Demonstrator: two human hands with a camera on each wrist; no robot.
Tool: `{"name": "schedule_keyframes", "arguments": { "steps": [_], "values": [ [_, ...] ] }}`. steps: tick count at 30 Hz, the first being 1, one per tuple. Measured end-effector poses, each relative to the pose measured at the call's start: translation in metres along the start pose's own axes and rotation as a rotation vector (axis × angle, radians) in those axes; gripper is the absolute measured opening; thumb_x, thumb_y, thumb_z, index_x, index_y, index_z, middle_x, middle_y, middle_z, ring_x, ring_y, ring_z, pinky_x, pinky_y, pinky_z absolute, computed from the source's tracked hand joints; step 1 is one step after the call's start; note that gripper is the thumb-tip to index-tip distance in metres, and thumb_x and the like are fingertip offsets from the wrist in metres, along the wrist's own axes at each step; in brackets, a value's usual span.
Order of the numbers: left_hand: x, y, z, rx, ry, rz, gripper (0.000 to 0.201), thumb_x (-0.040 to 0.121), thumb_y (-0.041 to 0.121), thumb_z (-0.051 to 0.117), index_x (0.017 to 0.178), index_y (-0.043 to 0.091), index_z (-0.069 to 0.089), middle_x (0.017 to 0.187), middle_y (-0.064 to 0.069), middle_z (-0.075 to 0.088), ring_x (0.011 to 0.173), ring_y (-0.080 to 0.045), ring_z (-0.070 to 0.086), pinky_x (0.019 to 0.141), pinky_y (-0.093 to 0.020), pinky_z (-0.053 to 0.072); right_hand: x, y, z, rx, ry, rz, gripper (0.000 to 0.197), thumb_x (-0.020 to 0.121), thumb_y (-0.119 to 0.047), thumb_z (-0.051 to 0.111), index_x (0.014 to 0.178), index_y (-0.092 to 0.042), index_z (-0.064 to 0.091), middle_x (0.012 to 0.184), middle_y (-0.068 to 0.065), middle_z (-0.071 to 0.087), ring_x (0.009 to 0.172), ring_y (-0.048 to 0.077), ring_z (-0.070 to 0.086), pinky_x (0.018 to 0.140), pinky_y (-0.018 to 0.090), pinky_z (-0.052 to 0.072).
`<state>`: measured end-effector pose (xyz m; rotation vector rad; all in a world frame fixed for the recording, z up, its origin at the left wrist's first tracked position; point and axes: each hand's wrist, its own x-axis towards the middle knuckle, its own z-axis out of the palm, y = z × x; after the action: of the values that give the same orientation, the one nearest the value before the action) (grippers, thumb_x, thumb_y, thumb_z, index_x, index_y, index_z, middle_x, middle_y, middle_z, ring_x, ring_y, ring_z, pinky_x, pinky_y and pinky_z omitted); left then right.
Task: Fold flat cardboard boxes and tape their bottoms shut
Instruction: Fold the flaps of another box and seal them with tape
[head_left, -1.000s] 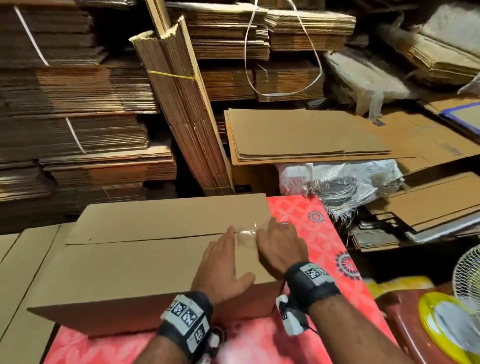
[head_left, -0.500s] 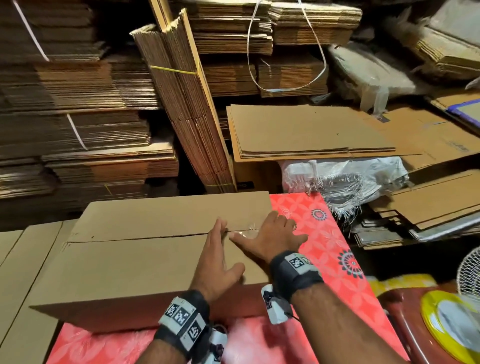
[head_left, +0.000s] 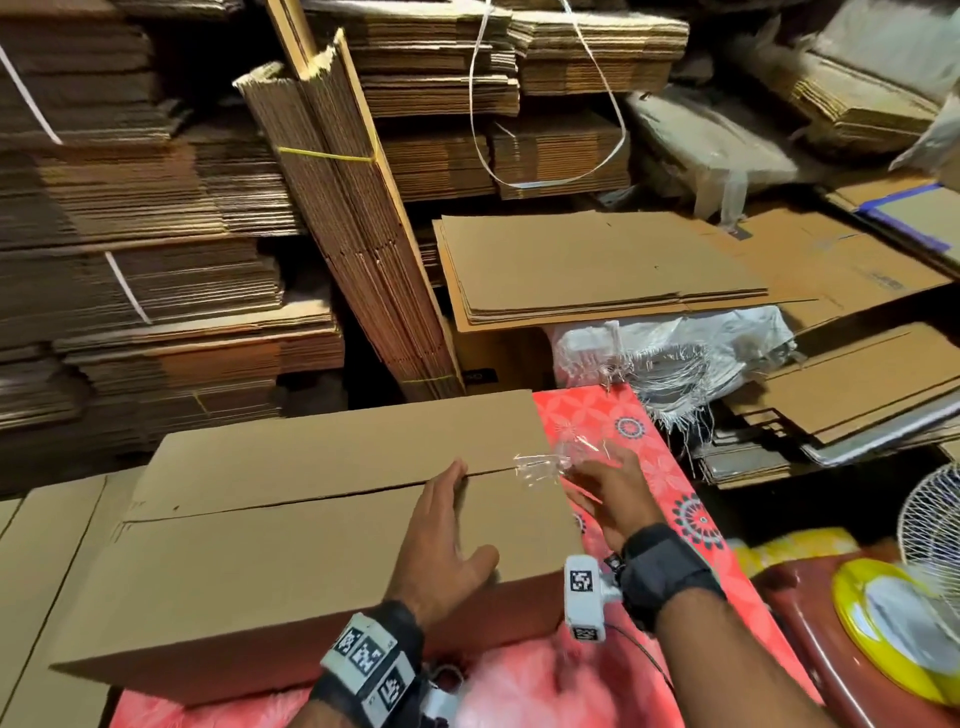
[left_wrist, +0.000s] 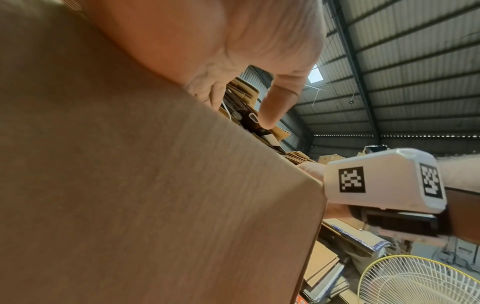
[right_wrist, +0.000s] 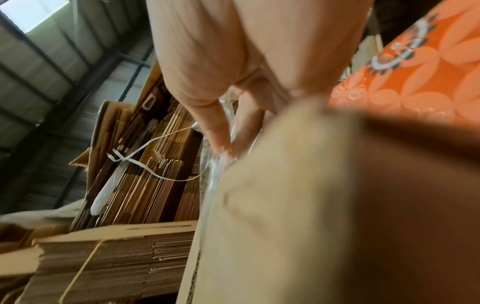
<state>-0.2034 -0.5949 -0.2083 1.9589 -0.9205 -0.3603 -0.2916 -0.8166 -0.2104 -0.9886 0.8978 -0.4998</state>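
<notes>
A folded brown cardboard box (head_left: 291, 530) stands bottom-up on the red patterned table (head_left: 654, 467), its two bottom flaps meeting in a seam. My left hand (head_left: 441, 525) lies flat on the near flap, fingers straight, tips at the seam; its palm (left_wrist: 207, 41) presses the cardboard (left_wrist: 130, 185) in the left wrist view. My right hand (head_left: 605, 478) is off the box's right edge, pinching a crumpled strip of clear tape (head_left: 540, 465) that sticks to the seam's right end. The right wrist view shows fingers (right_wrist: 221, 131) holding the tape (right_wrist: 211, 176) beside the box corner (right_wrist: 285, 205).
Stacks of flat cardboard (head_left: 135, 270) fill the back and left. A loose pile of sheets (head_left: 597, 265) lies behind the table over a white woven sack (head_left: 670, 353). A white fan (head_left: 935, 525) and a yellow-and-white lid (head_left: 893, 623) on a brown container sit at right.
My right hand slid off the box top to its right edge, pulling the clear tape up from the seam. The left hand stayed flat on the near flap.
</notes>
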Motion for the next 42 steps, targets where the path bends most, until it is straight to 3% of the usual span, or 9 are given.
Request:
{"name": "schedule_keyframes", "arguments": {
  "steps": [5, 11, 15, 19, 23, 28, 31, 36, 42],
  "values": [
    [0.000, -0.002, 0.000, 0.025, -0.003, 0.004, 0.101, 0.063, 0.046, 0.055, 0.154, 0.011, 0.031, 0.154, 0.002, 0.038, 0.143, -0.011, 0.036, 0.120, -0.024, 0.024, 0.005, 0.002, -0.007, 0.213, 0.036, -0.001, 0.037, 0.098, 0.003, 0.056, 0.127, -0.015, 0.042, 0.100, 0.018, 0.065, 0.084, 0.027, 0.074, 0.075, 0.037, 0.063],
    [0.002, -0.010, 0.005, -0.039, 0.030, 0.008, 0.093, 0.064, 0.039, 0.059, 0.150, 0.010, 0.037, 0.147, -0.002, 0.045, 0.140, -0.014, 0.044, 0.120, -0.037, 0.034, 0.007, -0.014, 0.006, 0.126, -0.113, 0.152, 0.003, 0.096, -0.001, 0.060, 0.097, 0.002, 0.059, 0.088, 0.019, 0.069, 0.058, 0.020, 0.069, 0.046, 0.020, 0.054],
    [0.001, -0.009, 0.005, -0.076, 0.048, -0.025, 0.094, 0.064, 0.041, 0.059, 0.150, 0.011, 0.036, 0.146, -0.001, 0.045, 0.138, -0.013, 0.045, 0.119, -0.034, 0.035, 0.023, -0.005, -0.005, -0.281, -0.112, 0.193, 0.040, 0.088, -0.026, 0.076, 0.117, -0.006, 0.058, 0.094, 0.013, 0.065, 0.049, 0.015, 0.062, 0.041, 0.022, 0.047],
    [0.002, 0.000, 0.006, -0.066, 0.051, -0.024, 0.092, 0.063, 0.045, 0.056, 0.149, 0.015, 0.038, 0.141, 0.003, 0.045, 0.134, -0.010, 0.048, 0.111, -0.015, 0.035, 0.040, 0.016, -0.027, -0.378, -0.097, 0.225, 0.096, 0.047, -0.064, 0.088, 0.126, -0.016, 0.061, 0.119, 0.005, 0.069, 0.090, 0.020, 0.075, 0.071, 0.037, 0.062],
    [0.007, 0.004, 0.010, 0.246, 0.043, 0.097, 0.089, 0.067, 0.050, 0.054, 0.151, 0.024, 0.040, 0.143, 0.002, 0.045, 0.134, -0.018, 0.043, 0.112, -0.045, 0.039, 0.038, 0.017, -0.028, -0.334, -0.038, 0.126, 0.075, 0.068, -0.036, 0.091, 0.129, -0.015, 0.052, 0.115, 0.011, 0.062, 0.096, 0.022, 0.067, 0.066, 0.034, 0.056],
    [0.012, 0.034, 0.037, 0.635, -0.093, -0.029, 0.111, 0.066, 0.081, 0.043, 0.159, 0.027, 0.014, 0.160, 0.007, 0.024, 0.146, -0.016, 0.022, 0.120, -0.051, 0.017, 0.033, -0.007, -0.015, -0.563, -0.153, -0.385, 0.026, 0.081, 0.007, 0.070, 0.093, -0.016, 0.072, 0.087, -0.003, 0.068, 0.082, 0.020, 0.062, 0.068, 0.027, 0.049],
    [0.010, 0.037, 0.047, 0.708, -0.079, -0.113, 0.119, 0.066, 0.089, 0.038, 0.159, 0.020, 0.009, 0.164, 0.005, 0.019, 0.149, -0.014, 0.016, 0.123, -0.052, 0.007, 0.023, -0.012, -0.014, -0.880, -0.255, -0.469, 0.018, 0.085, -0.005, 0.068, 0.088, -0.019, 0.079, 0.078, -0.007, 0.073, 0.072, 0.013, 0.065, 0.071, 0.018, 0.051],
    [0.006, 0.036, 0.054, 0.767, -0.054, -0.130, 0.125, 0.067, 0.095, 0.033, 0.160, 0.017, 0.004, 0.166, 0.003, 0.016, 0.151, -0.015, 0.014, 0.123, -0.055, 0.005, 0.011, -0.023, -0.024, -0.713, -0.392, -0.184, 0.044, 0.095, -0.043, 0.044, 0.099, -0.011, 0.075, 0.096, -0.005, 0.073, 0.091, 0.019, 0.062, 0.081, 0.039, 0.051],
    [0.014, 0.048, 0.056, 0.760, -0.041, -0.185, 0.138, 0.057, 0.102, 0.033, 0.160, 0.015, 0.003, 0.164, 0.001, 0.015, 0.150, -0.018, 0.016, 0.122, -0.056, 0.007, 0.009, -0.008, 0.006, -1.314, -0.135, -0.606, 0.061, 0.077, -0.067, 0.061, 0.097, -0.011, 0.073, 0.102, 0.010, 0.057, 0.101, 0.027, 0.050, 0.083, 0.035, 0.040]
  ]
}}
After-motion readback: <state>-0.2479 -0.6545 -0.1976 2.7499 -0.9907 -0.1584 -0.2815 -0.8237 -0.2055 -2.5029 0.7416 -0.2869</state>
